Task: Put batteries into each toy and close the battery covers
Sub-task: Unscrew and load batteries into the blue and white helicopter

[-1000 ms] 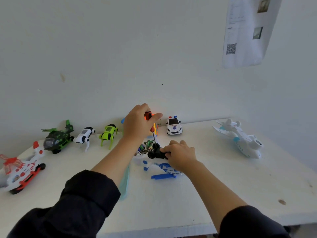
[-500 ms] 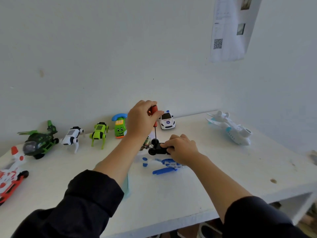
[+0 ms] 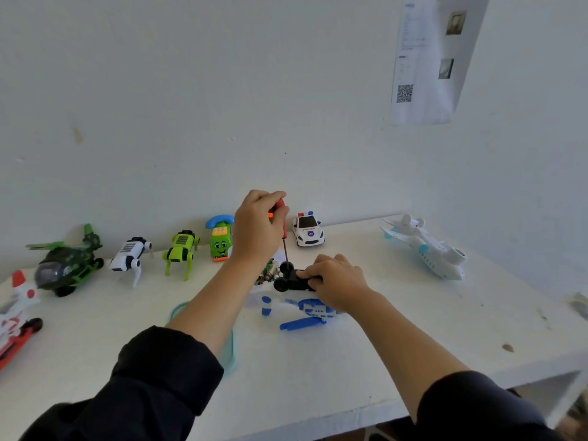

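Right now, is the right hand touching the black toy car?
Touching. The head view shows the right hand with fingers curled over the black toy car, pinning it to the table.

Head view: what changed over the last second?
Little: the view swung left, showing the green phone toy. The left hand still grips the screwdriver upright over the black toy, which the right hand still holds on the table.

My left hand point(image 3: 259, 229) is raised, fingers curled round the red handle of a screwdriver point(image 3: 281, 218) held upright. My right hand point(image 3: 337, 280) sits lower, knuckles up, fingers gripping a small black wheeled toy point(image 3: 291, 279). Both forearms are bare, black sleeves pushed back.
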### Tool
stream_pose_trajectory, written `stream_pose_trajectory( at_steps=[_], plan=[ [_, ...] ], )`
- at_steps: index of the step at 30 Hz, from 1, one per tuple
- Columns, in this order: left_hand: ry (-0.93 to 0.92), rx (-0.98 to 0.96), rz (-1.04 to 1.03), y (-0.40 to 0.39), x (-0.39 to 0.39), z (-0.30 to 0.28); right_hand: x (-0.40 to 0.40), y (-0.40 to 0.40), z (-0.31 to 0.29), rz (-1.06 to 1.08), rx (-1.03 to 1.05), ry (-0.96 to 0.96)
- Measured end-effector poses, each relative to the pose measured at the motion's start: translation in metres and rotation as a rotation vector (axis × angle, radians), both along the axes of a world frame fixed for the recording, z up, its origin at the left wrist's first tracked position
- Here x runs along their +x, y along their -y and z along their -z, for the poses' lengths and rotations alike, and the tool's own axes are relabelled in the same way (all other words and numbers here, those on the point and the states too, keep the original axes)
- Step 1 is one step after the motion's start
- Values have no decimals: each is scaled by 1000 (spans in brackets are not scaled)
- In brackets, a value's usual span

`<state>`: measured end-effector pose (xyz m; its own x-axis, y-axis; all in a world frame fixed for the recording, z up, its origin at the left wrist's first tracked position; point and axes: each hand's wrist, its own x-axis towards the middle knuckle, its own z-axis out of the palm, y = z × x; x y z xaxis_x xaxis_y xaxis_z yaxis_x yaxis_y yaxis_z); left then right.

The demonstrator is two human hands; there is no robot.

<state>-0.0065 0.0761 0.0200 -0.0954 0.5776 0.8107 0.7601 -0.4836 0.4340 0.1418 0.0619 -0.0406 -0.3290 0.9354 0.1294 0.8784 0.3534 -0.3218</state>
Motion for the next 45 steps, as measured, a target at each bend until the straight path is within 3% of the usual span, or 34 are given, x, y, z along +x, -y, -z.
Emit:
stream_pose_trajectory(
  at_steps=[6, 11, 16, 19, 24, 33, 38, 45],
  plan=[
    [41, -84, 73, 4, 3, 2, 1, 1, 0, -3, 2, -2],
    [62, -6, -52, 8, 6, -2, -1, 2, -1, -3, -4, -9],
    [347, -278, 358, 16, -1, -11, 0, 3, -3, -6, -6, -2],
    [331, -329, 347, 16, 6, -11, 0, 4, -3, -8, -10, -6],
    [262, -165, 105, 8, 4, -8, 0, 6, -3, -10, -2, -7],
    [25, -308, 140, 12, -7, -14, -1, 7, -5, -12, -2, 5],
    [168, -218, 137, 13, -2, -19, -1, 5, -5, -12, -8, 12],
    [89, -301, 173, 12, 1, -21, 0, 4, -4, -21, -5, 10]
  ],
)
